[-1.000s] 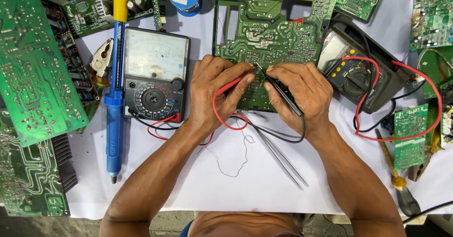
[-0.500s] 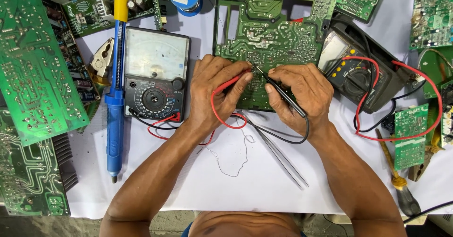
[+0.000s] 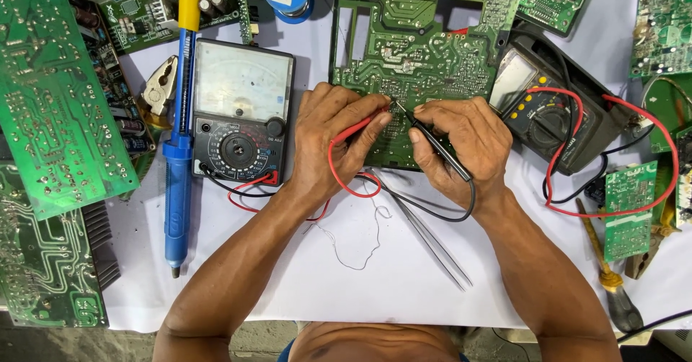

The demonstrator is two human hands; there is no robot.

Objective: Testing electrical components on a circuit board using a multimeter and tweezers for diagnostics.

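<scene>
The white work table (image 3: 404, 290) is lying under everything, with loose green boards crowding its left, far and right edges. The large green circuit board (image 3: 411, 52) is sitting at the far middle, solder side up, its near edge just under both hands.

Left of it the analog multimeter (image 3: 241, 113) is lying face up, red and black leads trailing from its near sockets toward the hands. A blue desoldering pump (image 3: 178, 153) is resting along the meter's left side, and a digital multimeter (image 3: 548, 113) in a dark case is sitting to the right of the board. Metal tweezers (image 3: 432, 239) are lying on the table near the right wrist.

The left hand (image 3: 335, 142) is closing firmly around the red probe (image 3: 357, 125), thumb and fingers pinching it, tip pointing right onto the board. The right hand (image 3: 461, 149) is gripping the black probe (image 3: 436, 146) like a pen, its tip meeting the board close beside the red tip.

Judging from this, the person is probing two neighbouring solder points in a meter check. The next move probably calls for holding both tips steady while looking left at the analog dial, then shifting one tip to another joint without bridging the pads.
</scene>
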